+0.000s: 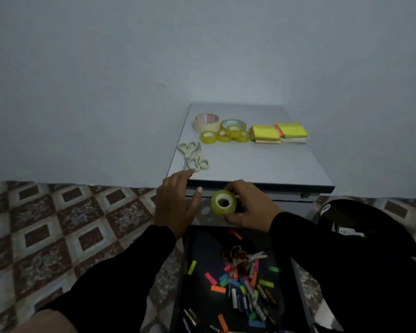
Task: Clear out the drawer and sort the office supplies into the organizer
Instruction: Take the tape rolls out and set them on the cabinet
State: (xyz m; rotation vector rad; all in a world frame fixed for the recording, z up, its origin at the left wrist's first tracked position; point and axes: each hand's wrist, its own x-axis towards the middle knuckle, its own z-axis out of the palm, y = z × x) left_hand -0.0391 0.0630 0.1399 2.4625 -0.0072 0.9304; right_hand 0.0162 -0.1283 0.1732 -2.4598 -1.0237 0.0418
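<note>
Drawer (190, 280) open below desk (262, 162); holds loose coloured tabs (217, 289), pens (240, 301), rubber bands (234, 254). Right hand (250, 205) pinches tape roll (223, 202) in curled fingers, above drawer at desk's front edge. Left hand (175, 200) empty, fingers straight, loosely spread. On desk: tapes (223, 131), scissors (193, 156), sticky notes (279, 133).
</note>
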